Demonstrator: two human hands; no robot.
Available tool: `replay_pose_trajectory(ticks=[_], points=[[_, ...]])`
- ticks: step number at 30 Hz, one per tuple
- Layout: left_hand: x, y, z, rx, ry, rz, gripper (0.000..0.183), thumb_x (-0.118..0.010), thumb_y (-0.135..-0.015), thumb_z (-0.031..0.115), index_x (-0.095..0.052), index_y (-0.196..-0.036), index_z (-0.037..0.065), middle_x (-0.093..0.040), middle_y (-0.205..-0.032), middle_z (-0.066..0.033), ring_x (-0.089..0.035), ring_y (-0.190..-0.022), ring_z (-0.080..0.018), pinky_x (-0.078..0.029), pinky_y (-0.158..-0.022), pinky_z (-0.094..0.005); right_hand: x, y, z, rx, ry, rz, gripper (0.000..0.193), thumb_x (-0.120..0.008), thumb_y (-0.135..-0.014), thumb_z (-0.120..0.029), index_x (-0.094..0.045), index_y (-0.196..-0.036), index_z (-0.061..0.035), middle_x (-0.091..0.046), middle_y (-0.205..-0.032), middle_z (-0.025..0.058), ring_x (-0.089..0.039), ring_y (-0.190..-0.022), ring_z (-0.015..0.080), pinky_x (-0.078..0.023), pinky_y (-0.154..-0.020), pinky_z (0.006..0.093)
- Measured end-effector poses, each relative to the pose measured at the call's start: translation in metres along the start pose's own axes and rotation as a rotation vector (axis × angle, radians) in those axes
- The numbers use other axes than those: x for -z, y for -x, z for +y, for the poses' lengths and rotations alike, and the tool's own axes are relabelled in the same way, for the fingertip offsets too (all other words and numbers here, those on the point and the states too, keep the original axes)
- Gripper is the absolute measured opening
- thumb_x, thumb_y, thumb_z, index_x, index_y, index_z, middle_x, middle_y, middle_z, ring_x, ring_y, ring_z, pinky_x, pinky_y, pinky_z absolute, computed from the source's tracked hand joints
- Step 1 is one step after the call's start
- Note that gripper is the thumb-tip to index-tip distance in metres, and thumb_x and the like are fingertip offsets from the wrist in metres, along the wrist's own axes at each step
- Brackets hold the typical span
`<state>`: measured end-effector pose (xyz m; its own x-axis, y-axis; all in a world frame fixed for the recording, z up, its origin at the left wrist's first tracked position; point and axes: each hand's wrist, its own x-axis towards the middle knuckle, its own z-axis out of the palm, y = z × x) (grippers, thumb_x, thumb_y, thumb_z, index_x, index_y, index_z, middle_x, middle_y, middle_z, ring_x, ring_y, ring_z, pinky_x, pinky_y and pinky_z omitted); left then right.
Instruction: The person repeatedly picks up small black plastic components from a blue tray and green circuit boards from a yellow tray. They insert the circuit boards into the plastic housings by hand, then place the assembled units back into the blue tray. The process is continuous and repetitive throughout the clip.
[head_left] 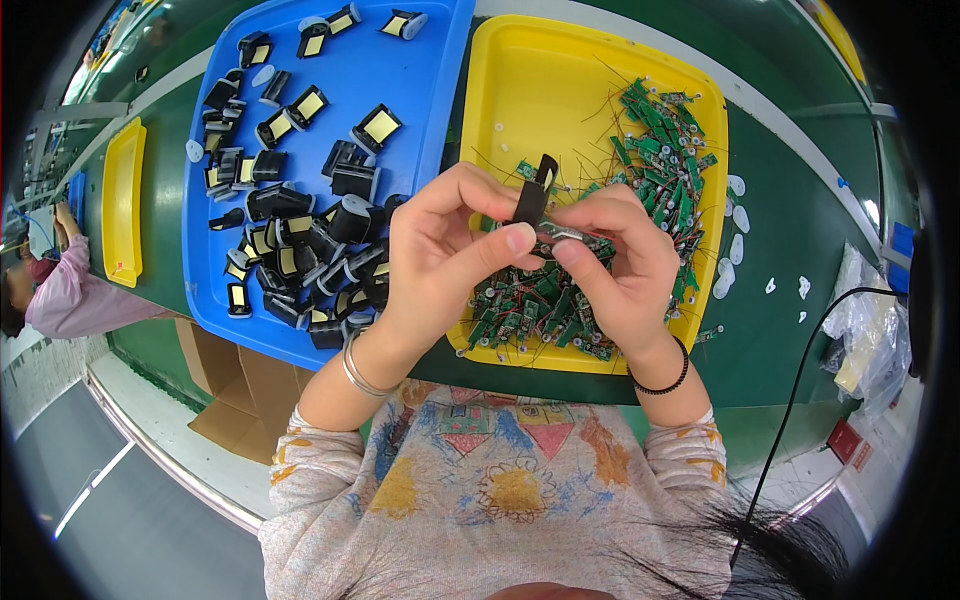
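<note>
Both hands meet over the near left part of a yellow tray [485, 110]. Between thumb and fingers, my left hand [450, 235] grips a small black plastic housing [531, 203] that points upward. My right hand [625, 255] pinches a small circuit board [562, 234] against the housing's lower end; how far the two are joined is hidden by the fingers. Green circuit boards [665, 150] with thin wires lie heaped in the yellow tray, below and to the right of the hands. Left of my left hand, a blue tray [420, 60] carries many black housings [300, 240] with pale yellow patches.
White oval pieces [738, 220] lie on the green table right of the yellow tray. A black cable [800, 400] and clear plastic bags [865, 330] are at the far right. An open cardboard box [235, 400] stands below the table's left edge. Another person in pink [80, 290] works at far left.
</note>
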<state>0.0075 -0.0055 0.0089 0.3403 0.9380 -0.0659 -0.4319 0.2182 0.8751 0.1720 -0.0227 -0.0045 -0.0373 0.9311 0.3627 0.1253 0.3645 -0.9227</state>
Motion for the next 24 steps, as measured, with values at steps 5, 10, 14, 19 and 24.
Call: replay_pose_trajectory(ticks=[5, 10, 14, 19, 24], points=[[0.001, -0.004, -0.001, -0.034, -0.222, -0.037, 0.020, -0.062, -0.076, 0.002, -0.048, -0.091, 0.002, -0.053, -0.100, -0.0095, -0.054, -0.090, -0.0139, -0.045, -0.082, -0.0289, 0.008, 0.000, 0.001, -0.181, -0.051, -0.057, 0.016, -0.066, -0.073, -0.003, -0.064, -0.088, -0.0016, -0.062, -0.082, 0.0063, -0.053, -0.069, 0.0114, -0.045, -0.060, 0.0225], [0.007, -0.006, -0.007, -0.214, -0.485, -0.035, 0.035, -0.065, -0.073, -0.002, -0.047, -0.104, 0.002, -0.053, -0.101, -0.0081, -0.051, -0.095, -0.0127, -0.042, -0.081, -0.0249, 0.005, -0.003, 0.000, -0.276, -0.262, -0.010, 0.015, -0.065, -0.075, -0.003, -0.064, -0.089, -0.0006, -0.062, -0.082, 0.0067, -0.056, -0.071, 0.0107, -0.045, -0.063, 0.0214], [0.009, -0.005, 0.001, -0.185, -0.603, 0.057, 0.040, -0.062, -0.077, 0.000, -0.045, -0.113, 0.001, -0.053, -0.099, -0.0069, -0.051, -0.087, -0.0107, -0.041, -0.075, -0.0220, 0.008, -0.002, 0.005, -0.233, -0.155, -0.081, 0.015, -0.066, -0.075, -0.003, -0.063, -0.089, 0.0006, -0.062, -0.081, 0.0059, -0.058, -0.068, 0.0101, -0.046, -0.062, 0.0207], [0.009, -0.008, 0.008, -0.064, -0.449, -0.021, 0.035, -0.055, -0.085, 0.016, -0.048, -0.115, 0.001, -0.054, -0.092, -0.0022, -0.047, -0.076, -0.0053, -0.037, -0.065, -0.0175, 0.009, 0.000, -0.002, -0.441, -0.330, -0.122, 0.015, -0.065, -0.076, -0.002, -0.059, -0.089, 0.0020, -0.060, -0.079, 0.0037, -0.057, -0.064, 0.0076, -0.047, -0.058, 0.0189], [0.011, -0.009, 0.004, 0.119, -0.337, -0.099, 0.038, -0.053, -0.086, 0.022, -0.049, -0.118, 0.002, -0.054, -0.086, 0.0017, -0.044, -0.070, -0.0024, -0.034, -0.059, -0.0153, 0.011, -0.001, -0.001, -0.539, -0.537, -0.136, 0.012, -0.063, -0.078, -0.001, -0.056, -0.087, 0.0013, -0.059, -0.075, 0.0035, -0.057, -0.060, 0.0075, -0.047, -0.054, 0.0190]])
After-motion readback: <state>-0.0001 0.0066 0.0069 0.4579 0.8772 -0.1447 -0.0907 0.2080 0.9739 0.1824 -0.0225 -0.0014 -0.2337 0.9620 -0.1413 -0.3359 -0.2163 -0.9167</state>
